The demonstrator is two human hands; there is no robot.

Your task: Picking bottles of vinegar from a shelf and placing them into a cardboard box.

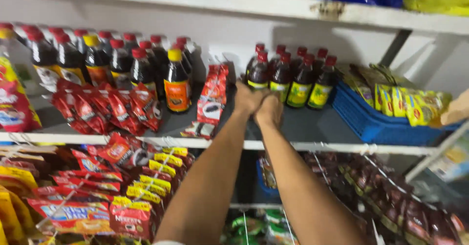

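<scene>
Head view: dark sauce bottles [288, 79] with red caps stand on the grey shelf [312, 125], right at the fingertips. Left hand [247, 98] and right hand [269, 110] press together, fingers curled; any grip can't be told. Red snack packets [212, 96] stand just left, a blue basket [376, 123] off right.

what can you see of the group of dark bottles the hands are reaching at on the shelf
The cluster of dark bottles stands upright on the grey middle shelf, packed in rows. Each looks like clear plastic or glass holding a dark brown liquid, with a red screw cap and a yellow-green label. A blue crate sits right of them. The left hand and right hand meet just in front of the leftmost bottles; actual contact cannot be told.
</scene>
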